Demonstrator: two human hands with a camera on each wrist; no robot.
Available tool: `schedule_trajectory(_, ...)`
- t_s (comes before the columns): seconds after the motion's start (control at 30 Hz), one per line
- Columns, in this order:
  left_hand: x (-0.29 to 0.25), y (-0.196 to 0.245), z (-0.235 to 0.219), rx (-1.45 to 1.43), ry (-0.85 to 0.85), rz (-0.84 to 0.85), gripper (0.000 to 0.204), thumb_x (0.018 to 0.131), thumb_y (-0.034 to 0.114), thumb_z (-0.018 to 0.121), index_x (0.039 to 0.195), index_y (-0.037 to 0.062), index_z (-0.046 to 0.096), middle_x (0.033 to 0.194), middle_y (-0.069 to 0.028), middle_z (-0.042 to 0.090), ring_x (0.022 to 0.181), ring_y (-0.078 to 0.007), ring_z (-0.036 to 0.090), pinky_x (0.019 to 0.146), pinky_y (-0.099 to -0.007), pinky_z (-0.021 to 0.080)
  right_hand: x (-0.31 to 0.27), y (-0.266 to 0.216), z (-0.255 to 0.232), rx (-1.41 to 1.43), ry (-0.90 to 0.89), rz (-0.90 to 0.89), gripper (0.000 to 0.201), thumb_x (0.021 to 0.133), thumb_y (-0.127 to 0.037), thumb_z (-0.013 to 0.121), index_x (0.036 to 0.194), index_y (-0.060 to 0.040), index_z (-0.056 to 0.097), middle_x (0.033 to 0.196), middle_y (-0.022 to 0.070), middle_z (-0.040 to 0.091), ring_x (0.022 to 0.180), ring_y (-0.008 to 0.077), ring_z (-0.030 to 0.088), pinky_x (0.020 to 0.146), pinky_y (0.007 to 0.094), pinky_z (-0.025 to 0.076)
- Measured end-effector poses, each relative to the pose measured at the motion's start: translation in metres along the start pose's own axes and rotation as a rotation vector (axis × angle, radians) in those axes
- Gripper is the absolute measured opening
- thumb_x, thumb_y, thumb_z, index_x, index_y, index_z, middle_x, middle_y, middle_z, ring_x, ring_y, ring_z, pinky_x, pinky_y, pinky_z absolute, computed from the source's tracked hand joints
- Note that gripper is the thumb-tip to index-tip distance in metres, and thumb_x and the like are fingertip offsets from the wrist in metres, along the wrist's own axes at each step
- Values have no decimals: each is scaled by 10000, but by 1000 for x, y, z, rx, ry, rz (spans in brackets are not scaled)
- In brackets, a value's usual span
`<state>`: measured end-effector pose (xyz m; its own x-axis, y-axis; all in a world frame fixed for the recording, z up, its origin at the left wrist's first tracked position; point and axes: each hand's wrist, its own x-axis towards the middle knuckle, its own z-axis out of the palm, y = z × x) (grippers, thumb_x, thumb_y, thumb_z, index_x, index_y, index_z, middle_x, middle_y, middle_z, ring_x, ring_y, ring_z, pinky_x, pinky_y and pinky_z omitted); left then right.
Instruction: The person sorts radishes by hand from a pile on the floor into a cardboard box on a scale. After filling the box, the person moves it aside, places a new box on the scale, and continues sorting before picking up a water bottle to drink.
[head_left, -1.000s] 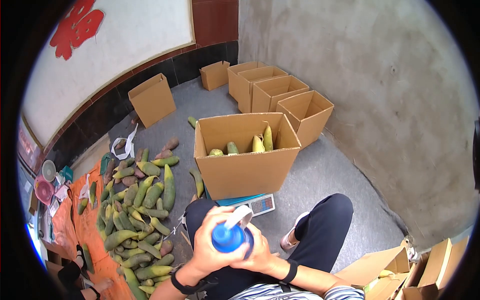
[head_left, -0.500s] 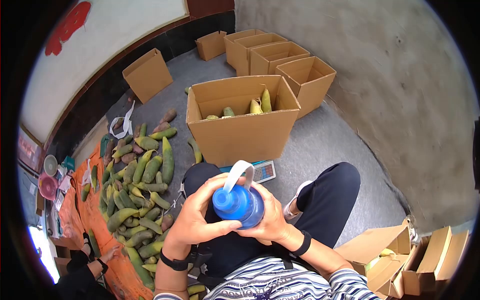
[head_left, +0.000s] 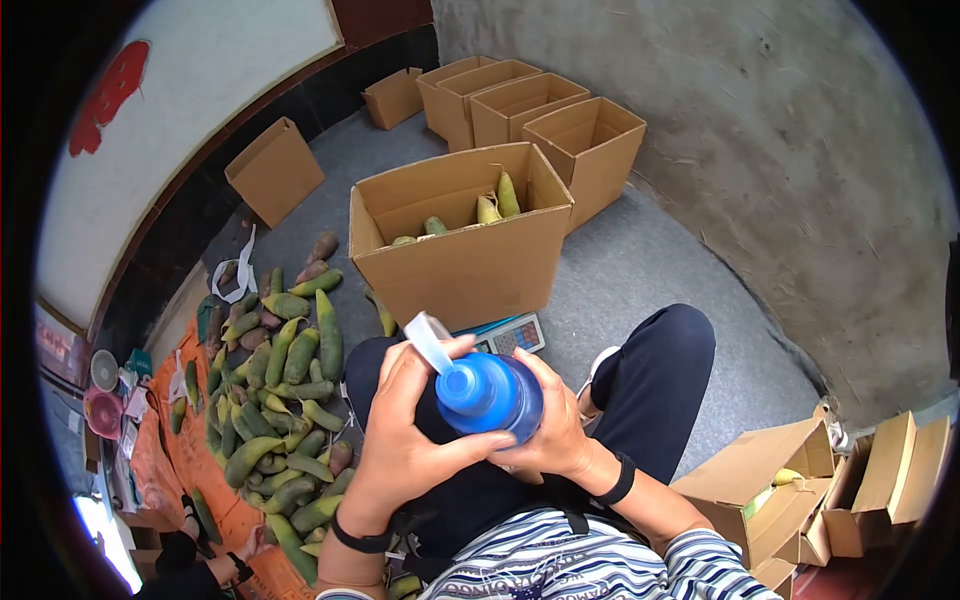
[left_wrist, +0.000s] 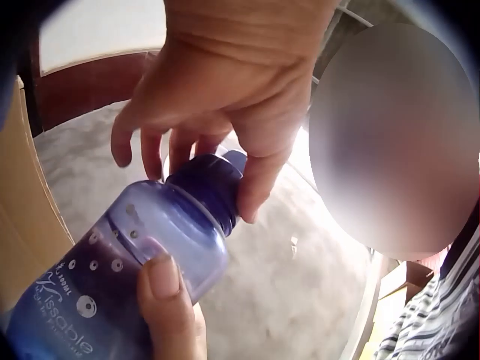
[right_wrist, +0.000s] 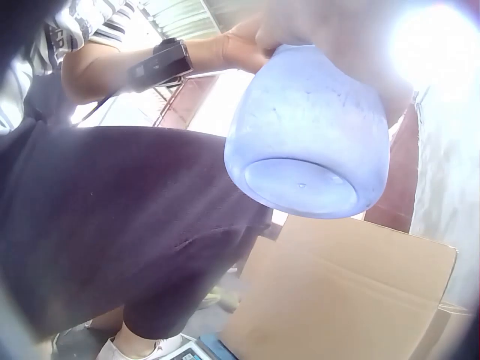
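Between the hands is a translucent blue water bottle with white print on its side, its blue cap pointing up toward the head camera. A pale carrying loop stands out from the cap. My left hand pinches the cap, thumb on one side and fingers on the other. Wrapped round the bottle's body, my right hand holds it from the right, its thumb lying along the side in the left wrist view. The smooth rounded base of the bottle shows in the right wrist view.
An open cardboard box with several green radishes stands on a scale ahead. Left lies a heap of radishes on an orange sheet. More boxes line the wall; flattened cartons lie right. Another person's hand shows lower left.
The head view has tipped downward. My left fingers have shifted from wrapping the bottle to its cap, and the loop now leans left. My right hand keeps its hold.
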<state>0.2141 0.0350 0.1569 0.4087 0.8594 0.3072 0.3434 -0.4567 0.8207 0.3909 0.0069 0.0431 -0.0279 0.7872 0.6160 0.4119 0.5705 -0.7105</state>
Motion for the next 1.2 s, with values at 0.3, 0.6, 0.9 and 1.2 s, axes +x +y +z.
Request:
schedule_trajectory(0.3, -3, -1, 10, -509, -90, -160, 871, 680, 277, 850, 1369, -41, 423, 1320, -178, 517, 1297, -281, 450, 1114, -405, 305, -1, -2, -9, -72, 36, -8, 1066, 517, -310, 912, 1365, 38, 367, 1212, 219, 576, 1045, 375, 621, 925, 432, 491)
schedule_trajectory(0.6, -11, -12, 52, 337, 383, 237, 860, 597, 316, 892, 1258, -34, 468, 1137, -160, 494, 1053, -300, 512, 949, -422, 407, -8, 5, -4, -120, 49, -29, 1060, 527, -323, 908, 1365, 35, 367, 1237, 228, 560, 1067, 384, 609, 934, 438, 485)
schedule_trajectory(0.9, -6, 0, 23, -473, -9, -162, 799, 690, 195, 818, 1334, -49, 414, 1305, -210, 505, 1197, -269, 532, 1023, -386, 412, -6, 0, -6, -64, 41, 10, 1071, 516, -321, 915, 1369, 23, 365, 1244, 220, 557, 1077, 385, 601, 947, 444, 475)
schedule_trajectory(1.2, -8, -4, 33, -46, 138, 9, 759, 640, 254, 859, 1226, -36, 472, 1167, -197, 538, 1061, -314, 575, 945, -408, 443, -8, 3, -5, -123, 31, -44, 1068, 504, -315, 915, 1360, 29, 378, 1263, 224, 551, 1101, 382, 592, 955, 441, 470)
